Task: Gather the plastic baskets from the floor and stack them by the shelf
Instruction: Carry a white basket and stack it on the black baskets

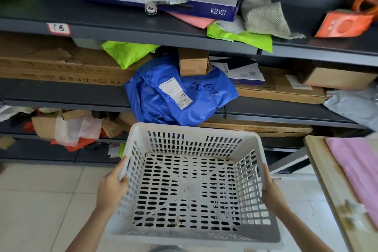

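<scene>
White basket rim gripped by both hands.

Item: one white plastic basket. Form: rectangular, open-topped, with a smooth rolled rim. Side walls and base are perforated with rows of small rectangular slots; the base carries diagonal ribs crossing at its centre. Condition: empty, with brownish grime marks on the base, heaviest near the centre and the near edge. Pose: upright, mouth facing up, raised clear of the tiled floor. Support: gripped at the left rim by the left hand and at the right rim by the right hand. Location: near centre of the scene, its far wall close in front of the lower levels of the grey shelf.
</scene>
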